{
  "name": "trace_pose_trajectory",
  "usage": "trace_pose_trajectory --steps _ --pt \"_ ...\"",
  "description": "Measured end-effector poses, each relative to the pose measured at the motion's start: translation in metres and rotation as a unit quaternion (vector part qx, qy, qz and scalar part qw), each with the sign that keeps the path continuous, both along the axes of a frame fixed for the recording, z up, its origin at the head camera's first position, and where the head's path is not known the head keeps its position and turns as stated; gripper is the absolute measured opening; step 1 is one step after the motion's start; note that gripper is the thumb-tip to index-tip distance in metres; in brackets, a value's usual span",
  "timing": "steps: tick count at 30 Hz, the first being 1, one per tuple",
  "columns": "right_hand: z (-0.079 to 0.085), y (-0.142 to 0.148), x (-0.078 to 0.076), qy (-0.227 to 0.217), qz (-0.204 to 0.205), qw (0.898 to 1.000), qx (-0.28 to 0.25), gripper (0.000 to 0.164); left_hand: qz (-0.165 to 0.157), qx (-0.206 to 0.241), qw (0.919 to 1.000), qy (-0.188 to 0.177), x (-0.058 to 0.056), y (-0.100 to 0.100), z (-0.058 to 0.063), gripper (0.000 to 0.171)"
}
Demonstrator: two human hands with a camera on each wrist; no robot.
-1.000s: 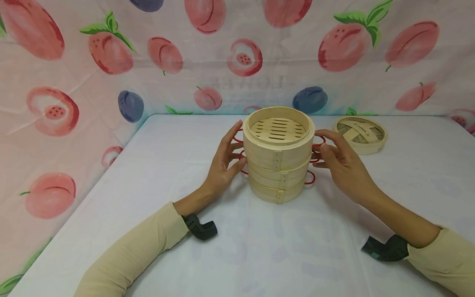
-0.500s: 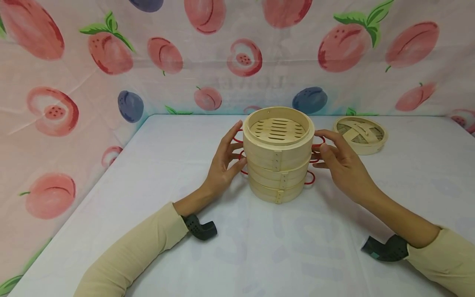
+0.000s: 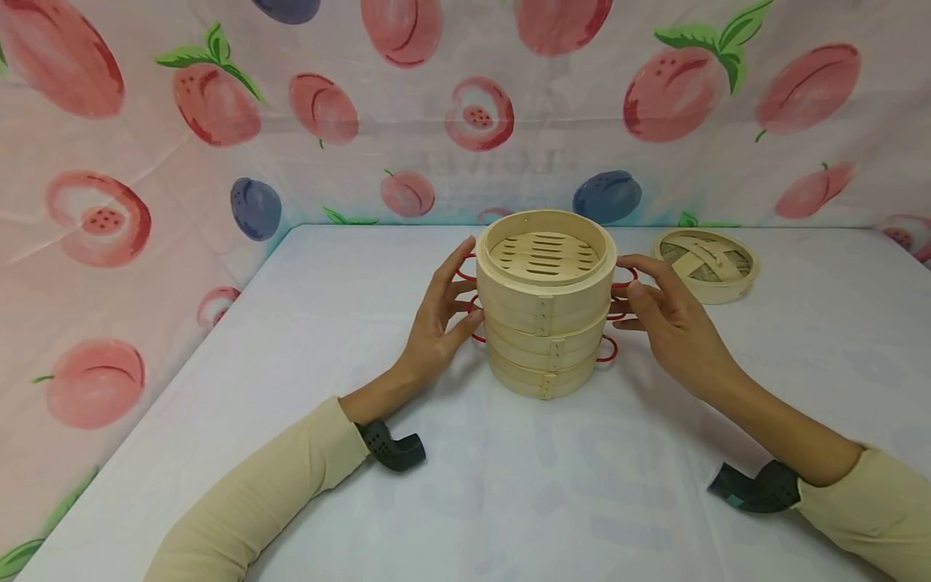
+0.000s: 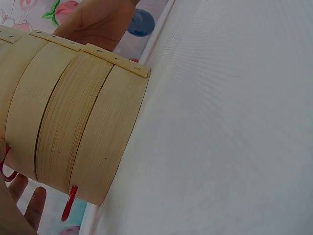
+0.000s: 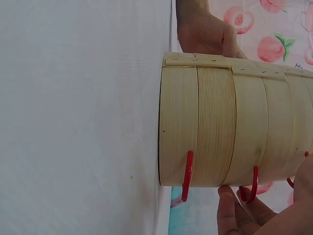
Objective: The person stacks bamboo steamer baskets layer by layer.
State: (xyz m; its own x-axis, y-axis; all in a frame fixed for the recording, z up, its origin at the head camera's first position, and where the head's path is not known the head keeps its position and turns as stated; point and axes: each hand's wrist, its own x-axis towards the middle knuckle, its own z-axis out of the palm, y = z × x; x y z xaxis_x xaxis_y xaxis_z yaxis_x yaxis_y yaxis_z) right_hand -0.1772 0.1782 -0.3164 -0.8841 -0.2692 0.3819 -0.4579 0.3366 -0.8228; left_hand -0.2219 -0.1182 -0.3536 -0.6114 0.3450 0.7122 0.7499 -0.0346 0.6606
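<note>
A stack of bamboo steamer baskets [image 3: 547, 323] stands upright on the white table, its top tier uncovered so the slotted floor shows. Red loop handles [image 3: 607, 349] stick out on both sides. My left hand [image 3: 436, 331] holds the stack's left side by the upper handles, thumb toward the front and fingers behind. On the other side, my right hand [image 3: 672, 323] holds the upper right handles with thumb and fingers. Both wrist views show the stacked steamer [image 4: 58, 107] side-on, with a lower red handle [image 5: 187, 176] uncovered; some fingertips are hidden behind the bamboo.
The woven steamer lid [image 3: 707, 267] lies on the table behind my right hand. A fruit-printed cloth [image 3: 407, 105] hangs behind and to the left of the white-covered table [image 3: 465, 501]. Black wrist cameras [image 3: 393, 446] sit on both sleeves.
</note>
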Motion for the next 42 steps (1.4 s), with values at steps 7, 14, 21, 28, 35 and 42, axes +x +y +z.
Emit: trace_pose_trajectory --steps 7,14,21,28,35,42 --pt "-0.0003 0.0007 -0.0001 0.003 0.008 1.000 -0.005 0.039 -0.004 0.004 1.0000 0.001 0.0007 0.0002 -0.0014 0.068" --pt "0.0002 0.0009 0.0000 0.004 0.007 1.000 -0.003 0.039 -0.006 0.005 1.0000 0.002 0.0009 0.0005 -0.0005 0.068" --pt "0.0004 0.0017 -0.0003 0.002 0.007 1.000 -0.011 0.038 -0.012 0.010 0.9999 0.003 0.0003 0.0008 -0.0013 0.068" --pt "0.0014 0.0011 -0.0002 -0.005 0.007 1.000 -0.018 0.038 -0.016 0.015 0.9998 0.004 -0.0002 0.0011 -0.0014 0.068" --pt "0.0035 -0.0005 -0.0006 -0.026 0.003 0.999 -0.040 0.037 -0.020 0.020 0.9996 0.003 -0.0010 0.0005 -0.0027 0.069" --pt "0.0047 -0.0010 -0.0001 -0.029 0.000 0.999 -0.035 0.037 -0.020 0.020 0.9996 0.004 -0.0008 0.0004 -0.0033 0.069"
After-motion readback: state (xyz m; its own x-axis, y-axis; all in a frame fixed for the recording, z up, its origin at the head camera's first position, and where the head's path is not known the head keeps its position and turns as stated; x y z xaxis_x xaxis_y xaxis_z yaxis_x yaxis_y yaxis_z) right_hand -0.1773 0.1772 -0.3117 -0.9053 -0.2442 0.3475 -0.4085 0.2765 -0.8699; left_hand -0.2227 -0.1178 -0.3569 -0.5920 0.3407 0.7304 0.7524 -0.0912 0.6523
